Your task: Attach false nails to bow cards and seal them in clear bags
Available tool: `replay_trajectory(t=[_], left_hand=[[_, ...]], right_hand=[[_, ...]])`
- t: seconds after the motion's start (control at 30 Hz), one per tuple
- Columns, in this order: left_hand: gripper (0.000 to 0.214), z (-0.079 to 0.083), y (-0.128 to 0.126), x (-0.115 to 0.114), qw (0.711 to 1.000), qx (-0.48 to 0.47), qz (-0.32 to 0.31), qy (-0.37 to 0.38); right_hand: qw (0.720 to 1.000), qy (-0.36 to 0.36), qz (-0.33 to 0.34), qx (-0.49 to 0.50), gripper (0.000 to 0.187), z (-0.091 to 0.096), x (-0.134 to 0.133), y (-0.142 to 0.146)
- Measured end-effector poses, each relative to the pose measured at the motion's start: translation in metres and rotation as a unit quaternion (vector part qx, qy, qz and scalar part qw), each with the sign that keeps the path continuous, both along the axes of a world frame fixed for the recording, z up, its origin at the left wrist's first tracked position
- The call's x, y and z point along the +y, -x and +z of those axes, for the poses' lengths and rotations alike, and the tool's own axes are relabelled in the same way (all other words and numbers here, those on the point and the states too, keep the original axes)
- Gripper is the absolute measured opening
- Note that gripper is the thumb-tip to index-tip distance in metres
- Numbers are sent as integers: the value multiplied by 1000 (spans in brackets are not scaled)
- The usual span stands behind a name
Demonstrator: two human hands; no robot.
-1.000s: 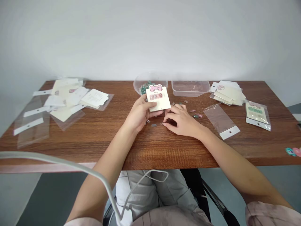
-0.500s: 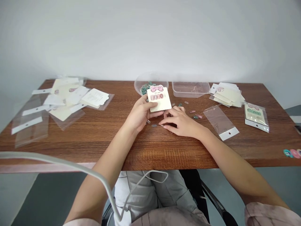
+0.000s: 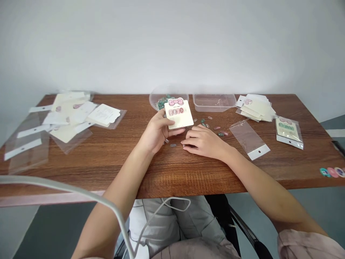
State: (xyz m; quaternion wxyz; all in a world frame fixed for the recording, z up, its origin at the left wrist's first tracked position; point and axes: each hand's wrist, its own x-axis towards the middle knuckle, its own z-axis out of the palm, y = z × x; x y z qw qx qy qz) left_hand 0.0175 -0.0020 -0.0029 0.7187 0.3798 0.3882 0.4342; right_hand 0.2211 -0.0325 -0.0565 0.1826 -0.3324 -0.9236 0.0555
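My left hand grips a cream display card with a pink bow at its top, tilted up above the table. A row of pink press-on nails is stuck across the card. Beside it, my right hand rests on the table with its fingers curled and the fingertips pressed together. Whatever lies in that pinch is too small and covered to name. A clear nail piece lies between the hands. Loose green nails and pink nails are scattered right of my right hand.
Behind the hands stand a round clear tub with green nails and a rectangular clear box. Cards and bags pile up at left, more cards at right. A clear bag and a packed card lie nearby.
My right hand's fingers have curled in more and drawn together on the table. The card stays in my left hand. The view has shifted slightly.
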Motion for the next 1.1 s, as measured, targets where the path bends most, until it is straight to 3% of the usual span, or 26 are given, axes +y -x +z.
replay_trajectory(t=[0.17, 0.4, 0.63, 0.83, 1.1], left_hand=[[56, 1, -2, -3, 1000, -1, -23, -11], [59, -4, -2, -4, 999, 0, -37, -26], [57, -12, -12, -11, 995, -7, -91, -45], [63, -18, -16, -15, 988, -6, -148, -54], [63, -23, -16, -12, 987, -20, -149, -59]], right_hand=[[997, -7, -10, 76, 21, 7, -5, -4], [988, -90, -64, 111, 21, 26, -21, -13], [969, -185, -130, 98, 19, 24, -20, -18], [963, -224, -116, 97, 16, 22, -18, -11], [956, -247, -118, 106, 14, 17, -16, -11]])
